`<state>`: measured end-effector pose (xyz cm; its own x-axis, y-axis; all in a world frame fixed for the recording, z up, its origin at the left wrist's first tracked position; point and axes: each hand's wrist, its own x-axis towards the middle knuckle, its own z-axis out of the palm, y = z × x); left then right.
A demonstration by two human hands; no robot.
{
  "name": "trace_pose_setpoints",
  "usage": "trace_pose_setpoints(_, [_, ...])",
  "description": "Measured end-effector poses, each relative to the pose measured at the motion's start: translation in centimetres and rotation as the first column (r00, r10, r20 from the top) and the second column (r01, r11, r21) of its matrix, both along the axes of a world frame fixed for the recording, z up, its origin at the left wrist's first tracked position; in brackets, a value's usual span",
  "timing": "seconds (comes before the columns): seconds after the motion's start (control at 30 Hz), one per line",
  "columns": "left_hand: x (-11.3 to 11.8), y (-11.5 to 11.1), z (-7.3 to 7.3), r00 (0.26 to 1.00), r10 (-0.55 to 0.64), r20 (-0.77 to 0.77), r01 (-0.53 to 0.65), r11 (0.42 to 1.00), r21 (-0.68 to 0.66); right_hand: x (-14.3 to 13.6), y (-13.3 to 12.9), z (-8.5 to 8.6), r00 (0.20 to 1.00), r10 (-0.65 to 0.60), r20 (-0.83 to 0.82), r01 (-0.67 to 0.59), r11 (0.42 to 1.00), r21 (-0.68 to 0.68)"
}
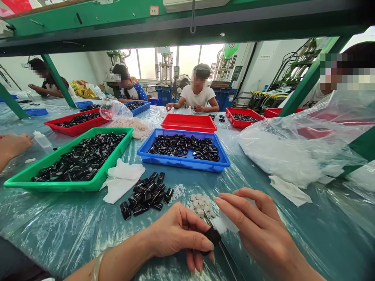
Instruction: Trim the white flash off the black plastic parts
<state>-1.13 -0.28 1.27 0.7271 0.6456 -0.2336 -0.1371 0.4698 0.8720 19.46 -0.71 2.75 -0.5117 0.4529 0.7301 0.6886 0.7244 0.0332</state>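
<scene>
My left hand pinches a small black piece between thumb and fingers, low in the middle of the view. Thin metal tweezers lie along this piece, their tips near the pale discs. To the right is my right hand, its fingers stretched out and curved over a whitish translucent thing. Just beyond the hands lie a small heap of pale round discs, some tiny white bits and a loose pile of black pieces.
Behind the piles stand a green tray and a blue tray, both holding black pieces. White tissue lies between them. Red trays stand farther back. Plastic bags fill the right. Another person's hand is at the left edge.
</scene>
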Motion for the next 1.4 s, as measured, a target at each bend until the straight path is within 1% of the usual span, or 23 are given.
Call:
trace_pose_setpoints(0.1, [0.0, 0.0, 0.2, 1.0, 0.014, -0.016, -0.014, 1.0, 0.006, 0.1, -0.2, 0.1, 0.999, -0.009, 0.037, 0.008, 1.0, 0.011])
trace_pose_setpoints(0.23, [-0.1, 0.1, 0.2, 0.999, 0.027, -0.026, -0.026, 1.0, 0.014, 0.1, -0.4, 0.4, 0.998, -0.011, 0.068, 0.006, 0.997, 0.075])
trace_pose_setpoints(0.3, [-0.1, 0.1, 0.1, 0.999, 0.027, -0.022, -0.027, 1.0, 0.015, 0.1, -0.4, 0.6, 0.997, -0.006, 0.075, 0.0, 0.997, 0.08])
trace_pose_setpoints(0.47, [-0.1, 0.1, -0.1, 0.999, 0.037, -0.009, -0.036, 0.999, 0.025, 0.3, -0.3, 0.9, 0.998, 0.04, 0.055, -0.041, 0.999, 0.022])
trace_pose_setpoints(0.63, [-0.1, 0.1, 0.0, 1.0, 0.028, 0.006, -0.028, 0.999, 0.021, 0.6, -0.2, 0.9, 0.997, 0.062, 0.046, -0.06, 0.997, -0.044])
trace_pose_setpoints(0.9, [0.1, -0.1, 0.0, 1.0, -0.007, 0.016, 0.007, 1.0, -0.002, 0.6, -0.1, 0.5, 0.994, 0.074, 0.075, -0.071, 0.996, -0.047])
trace_pose_setpoints(1.0, [0.2, -0.2, 0.1, 1.0, -0.001, 0.01, 0.001, 1.0, -0.002, 0.4, 0.0, 0.4, 0.998, 0.044, 0.053, -0.042, 0.998, -0.051])
trace_pose_setpoints(1.1, [0.2, -0.1, 0.5, 0.997, 0.076, 0.0, -0.076, 0.997, 0.018, 0.2, 0.5, 0.4, 1.0, -0.008, -0.003, 0.008, 0.999, -0.038])
trace_pose_setpoints(1.17, [0.0, 0.1, 1.0, 0.984, 0.176, 0.007, -0.176, 0.982, 0.061, 0.2, 0.9, 0.2, 0.997, -0.026, -0.072, 0.022, 0.999, -0.05])
trace_pose_setpoints(1.23, [-0.3, 0.4, 1.5, 0.949, 0.313, 0.022, -0.313, 0.942, 0.118, 0.2, 1.3, -0.2, 0.983, -0.061, -0.172, 0.038, 0.99, -0.135])
trace_pose_setpoints(1.27, [-0.5, 0.6, 1.7, 0.922, 0.387, 0.03, -0.387, 0.91, 0.147, 0.3, 1.5, -0.5, 0.968, -0.107, -0.226, 0.057, 0.975, -0.217])
trace_pose_setpoints(1.3, [-0.8, 0.8, 2.0, 0.888, 0.458, 0.043, -0.458, 0.871, 0.176, 0.4, 1.7, -0.9, 0.946, -0.173, -0.273, 0.08, 0.944, -0.321])
trace_pose_setpoints(1.33, [-1.1, 1.0, 2.2, 0.849, 0.526, 0.057, -0.526, 0.827, 0.2, 0.5, 1.9, -1.2, 0.917, -0.251, -0.311, 0.097, 0.895, -0.435])
trace_pose_setpoints(1.4, [-1.7, 1.3, 2.6, 0.775, 0.627, 0.081, -0.626, 0.743, 0.236, 0.7, 2.5, -2.0, 0.844, -0.397, -0.361, 0.089, 0.767, -0.636])
